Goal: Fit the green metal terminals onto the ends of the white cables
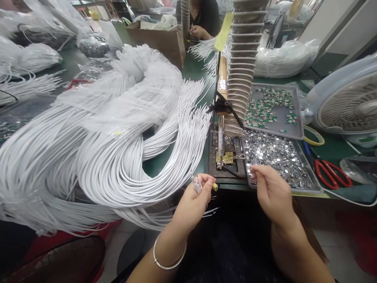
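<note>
My left hand point(194, 202) pinches the stripped ends of a few thin white cables point(196, 184) at the front edge of the bench, and a small yellow-tipped piece point(215, 187) shows beside its fingers. My right hand point(272, 192) hangs with its fingertips close together over the near corner of a grey tray of small silver metal pieces point(277, 159). Whether those fingertips hold a piece is hidden. A huge heap of bundled white cables point(103, 151) lies to the left of my hands.
A wood-handled soldering iron point(222, 82) stands in a black holder behind my hands, beside a ribbed white duct point(238, 67). Further right are a tray of green-and-silver parts point(272, 106), red-handled scissors point(331, 173) and a fan point(347, 102). A co-worker point(200, 23) sits across the bench.
</note>
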Tool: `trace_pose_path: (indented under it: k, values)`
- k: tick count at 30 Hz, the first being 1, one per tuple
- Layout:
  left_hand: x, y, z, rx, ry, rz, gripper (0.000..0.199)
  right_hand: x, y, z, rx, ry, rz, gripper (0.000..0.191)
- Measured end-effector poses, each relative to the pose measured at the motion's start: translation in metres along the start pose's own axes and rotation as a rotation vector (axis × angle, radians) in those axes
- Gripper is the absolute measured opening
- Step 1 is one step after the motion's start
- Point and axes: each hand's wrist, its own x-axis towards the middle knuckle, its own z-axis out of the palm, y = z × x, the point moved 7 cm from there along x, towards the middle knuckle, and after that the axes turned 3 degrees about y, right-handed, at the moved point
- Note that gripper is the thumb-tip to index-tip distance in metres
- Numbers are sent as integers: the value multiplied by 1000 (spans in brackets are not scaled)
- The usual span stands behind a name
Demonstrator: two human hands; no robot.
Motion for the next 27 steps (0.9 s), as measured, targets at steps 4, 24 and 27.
trace_pose_path:
  k: [4, 24, 27]
  values:
    - [4, -4, 6, -156, -68, -42, 26, 21, 32, -7, -293, 6, 108, 18]
    - [6, -4, 16, -474, -43, -37, 23, 35, 71, 19, -507, -248, 299, 22]
    - [6, -3, 17, -442, -24, -49, 24, 36, 69, 18, -512, -254, 299, 20]
